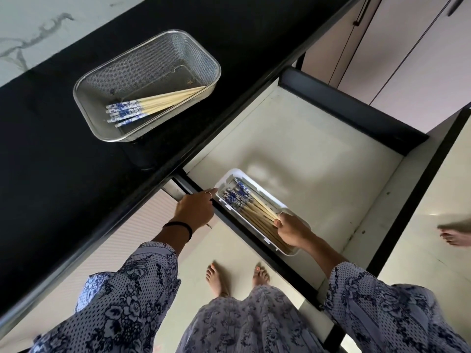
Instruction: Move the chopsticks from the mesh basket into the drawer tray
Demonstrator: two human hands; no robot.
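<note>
Chopsticks are split between two places: one bundle (251, 207) lies in the white drawer tray (270, 191), blue-patterned ends toward the far end, and a second group (153, 105) remains in the mesh basket (146, 85) on the black tabletop (51, 123). Right hand (293, 229) rests on the plain wooden ends of the tray bundle, its grip closed around them; release is not yet made. Left hand (195, 211) sits at the near corner of the tray beside the drawer's front edge, fingers curled; whether it grips the tray rim or only steadies it cannot be told. Drawer (331, 149) stands open, otherwise bare apart from the tray. Assessment: task partly complete. Outstanding: let go of the tray bundle, return to the basket, transfer the remaining group
</note>
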